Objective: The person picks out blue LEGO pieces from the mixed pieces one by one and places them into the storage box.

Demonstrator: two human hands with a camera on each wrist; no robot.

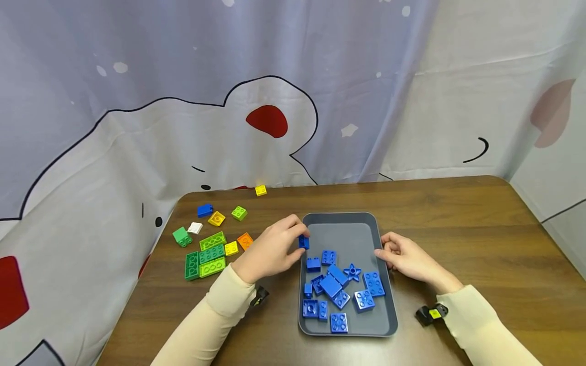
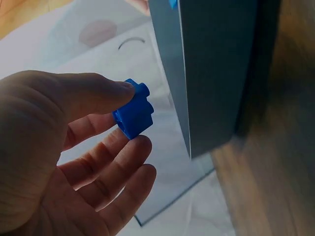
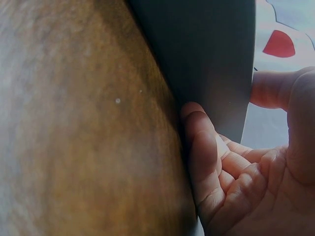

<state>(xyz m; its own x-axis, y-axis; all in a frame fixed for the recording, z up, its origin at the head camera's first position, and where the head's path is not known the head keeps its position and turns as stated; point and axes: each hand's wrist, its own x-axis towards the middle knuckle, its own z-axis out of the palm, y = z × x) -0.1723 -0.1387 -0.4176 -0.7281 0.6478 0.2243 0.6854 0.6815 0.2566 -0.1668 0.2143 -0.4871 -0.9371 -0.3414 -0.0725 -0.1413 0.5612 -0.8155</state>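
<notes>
Between thumb and fingertips, my left hand (image 1: 273, 245) pinches a small blue toy brick (image 2: 134, 112) at the left rim of the grey tray (image 1: 341, 218). The left wrist view shows this brick's studs pointing to the right, beside the tray's outer wall. My right hand (image 1: 405, 255) grips the tray's right rim, thumb (image 3: 273, 89) over the edge and the other fingers curled against the outer wall. Inside the tray lie several blue bricks, among them a square brick (image 1: 339, 323), a larger brick (image 1: 374, 283) and a star-shaped flower piece (image 1: 352, 272).
Left of the tray lie loose bricks: several green ones such as a dark green brick (image 1: 192, 266), an orange brick (image 1: 244, 241), a white brick (image 1: 195, 227) and a blue brick (image 1: 205, 210). A yellow brick (image 1: 261, 190) sits at the table's back edge, before a patterned curtain (image 1: 183, 147).
</notes>
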